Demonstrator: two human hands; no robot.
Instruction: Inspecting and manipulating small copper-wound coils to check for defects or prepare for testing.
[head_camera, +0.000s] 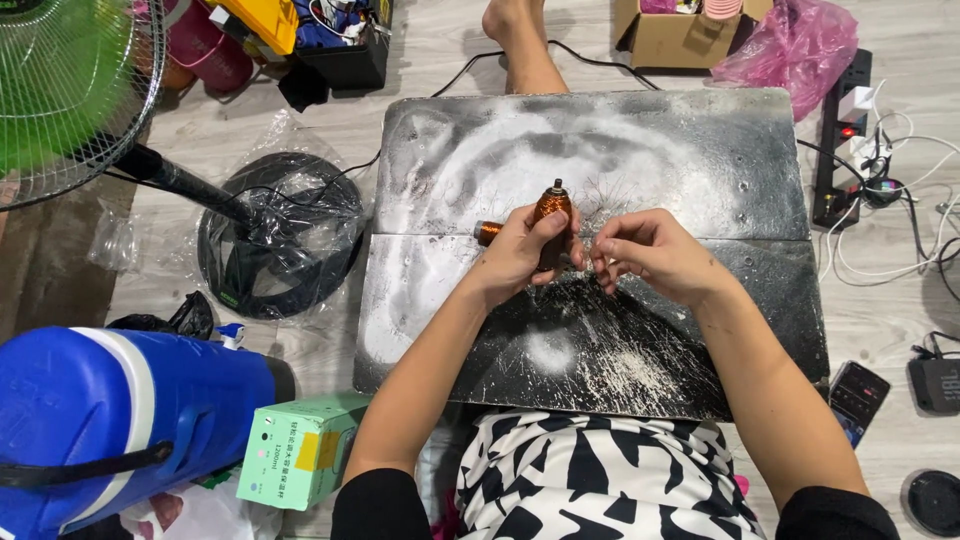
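From the head camera, the left hand (520, 255) is closed around a copper-coloured wire-wound spool (551, 215), held upright near the middle of the scuffed black work board (700, 170), its fingers wrapped snugly round the lower body. The right hand (650, 255) sits just beside it, fingertips pinched together (on a fine strand, I judge, too thin to make out). The spool looks well filled; a second copper spool (488, 233) lies behind the left hand, so winding seems well along yet unfinished.
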